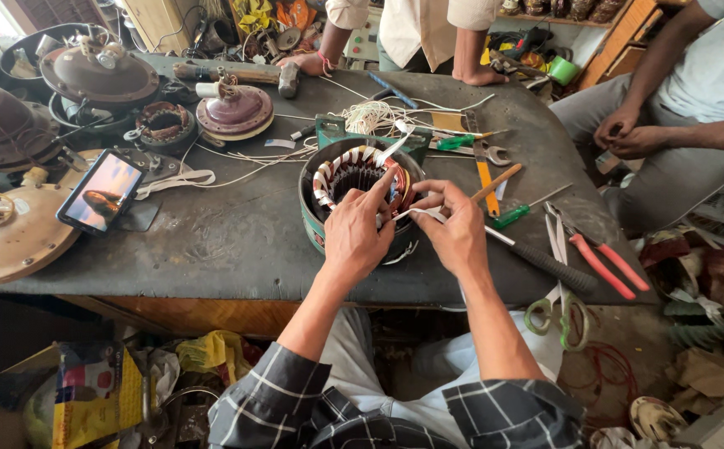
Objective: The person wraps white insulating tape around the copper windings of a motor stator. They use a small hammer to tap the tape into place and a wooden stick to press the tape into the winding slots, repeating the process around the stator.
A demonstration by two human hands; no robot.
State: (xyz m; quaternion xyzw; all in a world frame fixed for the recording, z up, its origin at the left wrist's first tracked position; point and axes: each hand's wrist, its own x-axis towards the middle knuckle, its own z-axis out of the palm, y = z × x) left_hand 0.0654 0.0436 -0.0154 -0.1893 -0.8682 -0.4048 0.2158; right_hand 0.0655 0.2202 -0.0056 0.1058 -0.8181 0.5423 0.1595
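A round motor stator (353, 179) with copper windings and white insulation strips stands near the front edge of the dark workbench (237, 241). My left hand (358, 229) rests on its rim, with the index finger pressing into the winding. My right hand (455, 229) is beside it, pinching a white strip or cord (420, 214) that runs to the stator's right edge.
Red-handled pliers (607, 264), scissors (557, 303), screwdrivers (511, 216) and a wrench (495, 154) lie to the right. A phone (101, 189) and fan motor parts (233, 111) sit on the left. One person stands behind the bench and another sits at the right.
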